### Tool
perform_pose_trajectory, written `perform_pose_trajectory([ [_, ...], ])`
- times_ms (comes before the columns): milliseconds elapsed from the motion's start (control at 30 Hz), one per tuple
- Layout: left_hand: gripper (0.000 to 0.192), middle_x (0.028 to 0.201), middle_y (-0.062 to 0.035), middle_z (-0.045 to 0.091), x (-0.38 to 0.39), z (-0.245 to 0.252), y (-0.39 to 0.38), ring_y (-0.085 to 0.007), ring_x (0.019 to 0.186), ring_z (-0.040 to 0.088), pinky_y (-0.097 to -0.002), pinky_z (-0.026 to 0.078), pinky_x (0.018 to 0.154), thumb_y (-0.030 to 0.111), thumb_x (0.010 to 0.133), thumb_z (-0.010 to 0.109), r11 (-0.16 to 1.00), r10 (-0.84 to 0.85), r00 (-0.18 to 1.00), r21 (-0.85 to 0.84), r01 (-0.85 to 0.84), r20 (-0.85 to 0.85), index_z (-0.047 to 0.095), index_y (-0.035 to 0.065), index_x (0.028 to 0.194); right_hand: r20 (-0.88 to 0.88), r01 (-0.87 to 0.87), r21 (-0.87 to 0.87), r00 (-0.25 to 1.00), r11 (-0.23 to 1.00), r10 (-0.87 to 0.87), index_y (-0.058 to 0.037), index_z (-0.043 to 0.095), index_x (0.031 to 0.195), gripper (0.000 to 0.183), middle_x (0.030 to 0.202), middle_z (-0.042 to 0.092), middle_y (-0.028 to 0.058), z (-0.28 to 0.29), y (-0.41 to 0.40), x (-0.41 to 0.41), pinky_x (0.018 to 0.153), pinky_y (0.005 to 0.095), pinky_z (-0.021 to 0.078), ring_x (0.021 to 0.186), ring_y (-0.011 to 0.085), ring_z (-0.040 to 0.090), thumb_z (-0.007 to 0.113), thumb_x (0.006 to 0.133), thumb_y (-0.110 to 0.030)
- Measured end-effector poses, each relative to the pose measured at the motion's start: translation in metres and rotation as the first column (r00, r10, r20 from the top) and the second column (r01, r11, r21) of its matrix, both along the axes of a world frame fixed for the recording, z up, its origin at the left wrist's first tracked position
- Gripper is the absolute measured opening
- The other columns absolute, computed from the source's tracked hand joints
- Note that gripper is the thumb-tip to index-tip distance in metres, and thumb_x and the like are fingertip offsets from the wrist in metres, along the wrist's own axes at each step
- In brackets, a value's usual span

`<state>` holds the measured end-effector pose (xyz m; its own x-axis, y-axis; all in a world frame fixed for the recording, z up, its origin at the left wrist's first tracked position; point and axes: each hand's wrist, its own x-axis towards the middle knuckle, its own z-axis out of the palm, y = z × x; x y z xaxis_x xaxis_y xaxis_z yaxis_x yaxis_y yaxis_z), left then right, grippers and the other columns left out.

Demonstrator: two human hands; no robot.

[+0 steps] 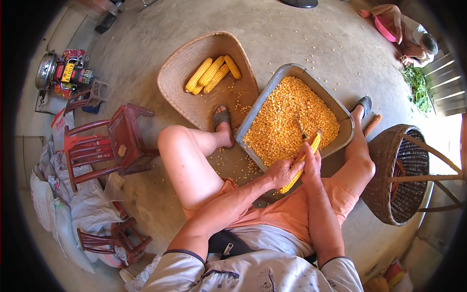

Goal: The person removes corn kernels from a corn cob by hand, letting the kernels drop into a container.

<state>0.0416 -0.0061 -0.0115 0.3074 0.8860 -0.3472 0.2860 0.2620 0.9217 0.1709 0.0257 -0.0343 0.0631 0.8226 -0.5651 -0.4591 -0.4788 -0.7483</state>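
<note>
Both of my hands are on one yellow corn cob [290, 184], held slantwise over my lap at the near edge of a grey tub [263, 95]. My left hand [281, 173] wraps the cob's lower middle. Higher up, my right hand [312, 162] grips it, with the cob's tip showing past the fingers. A thin-shafted hand tool [301, 128] with a dark collar sticks out beyond my fingers; its handle is mostly hidden, and which hand holds it is unclear. Loose corn kernels [288, 109] fill much of the tub.
A woven basket [175, 65] holds several corn cobs [212, 75], with my foot at its edge. Right stand a wicker basket [379, 179] and a bare cob [372, 125]. Red wooden chair [126, 140] and sacks [54, 215] sit left. A person [416, 40] crouches far right with a pink basin [383, 29].
</note>
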Motion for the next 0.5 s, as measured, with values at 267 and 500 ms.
perform_pose_trajectory([
  [267, 0.041, 0.080, -0.0074, 0.066, 0.001, -0.017, -0.001, -0.0119, 0.075, 0.060, -0.0304, 0.050, 0.067, 0.037, 0.103, 0.046, 0.988, 0.144, 0.981, -0.078, -0.134, 0.129, 0.066, 0.0020, 0.101, -0.016, -0.041, 0.058, 0.999, 0.997, 0.042, -0.0054, 0.056, 0.107, 0.027, 0.086, 0.060, 0.0058, -0.005, 0.001, 0.005, 0.068, 0.0294, 0.0493, 0.076, 0.0157, 0.057, 0.057, 0.097, -0.031],
  [500, 0.051, 0.086, -0.0093, 0.065, -0.004, -0.028, 0.017, -0.0160, 0.078, 0.061, -0.0311, 0.050, 0.070, 0.049, 0.098, 0.051, 0.946, 0.312, 0.950, -0.094, -0.312, -0.012, 0.064, 0.0001, 0.103, 0.080, -0.271, 0.179, 0.962, 0.946, 0.260, -0.0042, 0.051, 0.119, 0.040, 0.100, 0.057, 0.0062, -0.011, -0.026, -0.008, 0.080, 0.0282, 0.0460, 0.089, 0.0128, 0.053, 0.049, 0.102, -0.040],
])
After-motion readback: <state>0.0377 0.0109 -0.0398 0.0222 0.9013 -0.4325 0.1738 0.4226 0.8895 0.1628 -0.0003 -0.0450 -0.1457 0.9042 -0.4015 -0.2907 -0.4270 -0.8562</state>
